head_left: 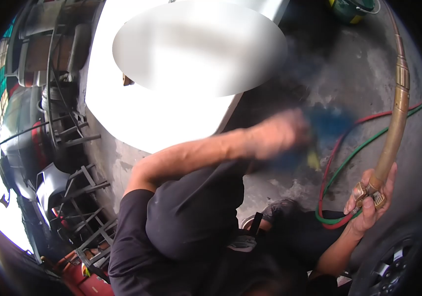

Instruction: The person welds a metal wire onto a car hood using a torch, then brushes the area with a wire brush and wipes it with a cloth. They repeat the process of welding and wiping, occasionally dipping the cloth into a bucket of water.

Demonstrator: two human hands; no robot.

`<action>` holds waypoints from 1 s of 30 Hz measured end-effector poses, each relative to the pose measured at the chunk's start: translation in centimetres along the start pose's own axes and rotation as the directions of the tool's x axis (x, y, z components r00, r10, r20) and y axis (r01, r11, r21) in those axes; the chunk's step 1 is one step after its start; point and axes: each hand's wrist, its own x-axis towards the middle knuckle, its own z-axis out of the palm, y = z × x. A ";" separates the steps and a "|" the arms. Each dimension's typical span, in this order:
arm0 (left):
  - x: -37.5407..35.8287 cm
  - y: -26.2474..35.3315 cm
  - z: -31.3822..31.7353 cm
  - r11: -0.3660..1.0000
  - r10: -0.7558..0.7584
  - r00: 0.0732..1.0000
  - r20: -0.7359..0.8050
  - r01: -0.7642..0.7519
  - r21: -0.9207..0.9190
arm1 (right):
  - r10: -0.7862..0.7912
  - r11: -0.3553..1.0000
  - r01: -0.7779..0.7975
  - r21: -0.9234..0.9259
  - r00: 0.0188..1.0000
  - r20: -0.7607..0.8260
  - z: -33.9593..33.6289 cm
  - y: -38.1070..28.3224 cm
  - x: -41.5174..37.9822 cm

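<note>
In my right hand (369, 202) is a long brass gas torch (393, 123), gripped at its valve end with my fingers around the knobs. The torch points upward along the right side of the view. A red hose (323, 192) and a green hose (349, 158) run from its valve end in a loop. My left hand (282, 132) is stretched out across the middle, smeared by motion, so I cannot tell what its fingers do. Blurred blue and yellow patches (327, 123) show right beside it.
A large white panel (117, 113) fills the upper left, partly covered by a blurred oval. Metal frames (80, 182) stand at the left. A dark green bucket (354, 10) is at the top right, and a wheel (393, 269) is at the lower right.
</note>
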 end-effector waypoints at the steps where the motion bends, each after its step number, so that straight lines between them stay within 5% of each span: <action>1: 1.5 3.2 -1.1 0.973 0.003 0.999 0.036 0.006 -0.230 | -0.032 0.999 0.032 -0.013 0.999 0.003 -0.1 -0.1 0.0; 4: 0.0 2.0 -1.7 0.893 -0.108 0.993 0.054 0.121 -0.433 | -0.063 0.998 0.063 -0.017 0.998 -0.014 -0.6 -0.2 -0.3; 7: -1.0 1.7 -3.9 0.658 -0.322 0.911 0.257 0.411 -0.631 | -0.061 0.998 0.060 -0.032 0.998 -0.033 -1.1 0.1 -0.8; 13: -3.5 2.5 -3.9 0.287 -0.456 0.783 0.423 0.579 -0.763 | -0.021 1.000 0.019 -0.022 0.995 -0.098 -1.1 0.0 -1.1; 20: -3.5 2.9 -3.6 0.264 -0.462 0.796 0.391 0.544 -0.796 | -0.014 0.999 0.009 -0.046 0.993 -0.121 -0.8 -0.1 -0.9; 30: -3.6 2.3 -3.1 0.483 -0.452 0.847 0.281 0.497 -0.721 | 0.008 0.998 -0.013 -0.057 0.996 -0.094 -1.6 0.3 -1.0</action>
